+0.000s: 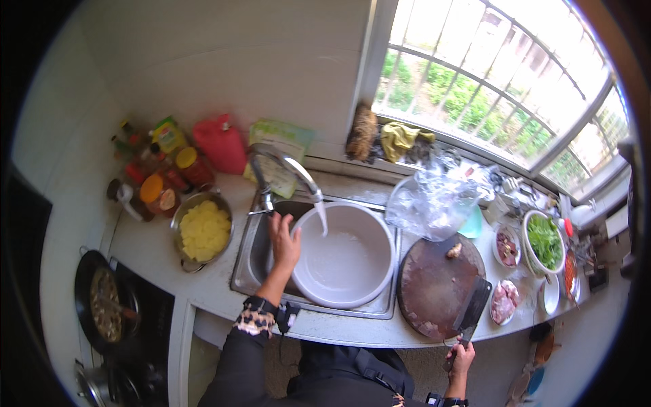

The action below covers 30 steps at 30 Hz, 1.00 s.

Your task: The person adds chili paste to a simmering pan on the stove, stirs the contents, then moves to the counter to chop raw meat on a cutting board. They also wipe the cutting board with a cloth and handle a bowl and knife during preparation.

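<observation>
My left hand (285, 244), fingers spread, is at the base of the chrome tap (264, 201), close to its lever; I cannot tell whether it touches. Water (322, 219) runs from the spout into a pale grey plastic basin (346, 254), which sits over the stainless steel sink (249, 264). At the counter's front edge my right hand (462, 357) grips the handle of a cleaver (474, 308). The cleaver's dark blade lies over the right part of a round wooden chopping board (432, 290). A small pale piece of food (454, 250) lies near the board's far edge.
Left of the sink stands a metal bowl of sliced potato-like pieces (205, 231), with jars and bottles (152, 188) behind. A wok (104, 305) sits on the stove. Plastic bags (442, 193), raw meat (505, 300) and a bowl of greens (544, 239) stand at the right.
</observation>
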Available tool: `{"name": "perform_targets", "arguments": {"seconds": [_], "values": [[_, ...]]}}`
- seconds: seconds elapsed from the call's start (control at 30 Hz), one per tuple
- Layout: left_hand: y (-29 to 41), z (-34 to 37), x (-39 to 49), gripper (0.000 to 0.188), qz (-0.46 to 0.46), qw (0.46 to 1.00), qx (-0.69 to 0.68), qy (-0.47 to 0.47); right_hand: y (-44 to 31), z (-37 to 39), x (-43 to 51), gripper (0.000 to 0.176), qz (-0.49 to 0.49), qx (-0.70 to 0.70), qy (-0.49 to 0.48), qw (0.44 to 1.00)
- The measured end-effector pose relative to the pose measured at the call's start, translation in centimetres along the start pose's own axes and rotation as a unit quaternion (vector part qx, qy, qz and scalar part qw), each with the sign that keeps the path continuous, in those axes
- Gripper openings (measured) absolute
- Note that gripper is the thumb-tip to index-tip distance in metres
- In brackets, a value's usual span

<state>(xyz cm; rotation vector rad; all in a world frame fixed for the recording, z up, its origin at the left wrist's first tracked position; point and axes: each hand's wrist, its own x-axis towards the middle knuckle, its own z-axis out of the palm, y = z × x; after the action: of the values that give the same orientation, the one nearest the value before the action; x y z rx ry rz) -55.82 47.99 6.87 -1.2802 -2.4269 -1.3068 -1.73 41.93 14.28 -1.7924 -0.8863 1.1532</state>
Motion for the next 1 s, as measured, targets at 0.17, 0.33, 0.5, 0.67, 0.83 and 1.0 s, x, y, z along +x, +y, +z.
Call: {"name": "perform_targets", "arguments": {"seconds": [0.17,0.33,0.5,0.67,0.83,1.0], "values": [[4.0,5.6,-1.3,0.014,-0.452,0.589,-0.639,-0.199,-0.3,-0.4,-0.1,0.023,-0.016,0.025,-0.006,1.000],[1.8,8.6,0.8,0.009,-0.580,0.466,-0.644,-0.177,-0.4,-0.3,-0.4,0.023,-0.008,0.030,-0.018,0.999],[-0.6,8.7,0.3,0.020,-0.571,0.516,-0.589,-0.246,-0.2,-0.5,-0.8,0.024,-0.014,0.024,-0.019,0.999],[-2.9,8.4,0.1,0.023,-0.559,0.590,-0.489,-0.317,0.3,-0.9,-0.6,0.024,-0.009,0.023,-0.010,1.000],[-7.3,6.2,2.9,0.072,-0.540,0.656,-0.483,-0.209,0.4,-1.2,-0.7,0.025,-0.017,0.049,-0.015,0.999],[-9.0,0.6,8.5,0.110,-0.489,0.542,-0.682,0.043,0.0,-1.5,-1.3,0.026,-0.013,0.053,-0.007,0.998]]}}
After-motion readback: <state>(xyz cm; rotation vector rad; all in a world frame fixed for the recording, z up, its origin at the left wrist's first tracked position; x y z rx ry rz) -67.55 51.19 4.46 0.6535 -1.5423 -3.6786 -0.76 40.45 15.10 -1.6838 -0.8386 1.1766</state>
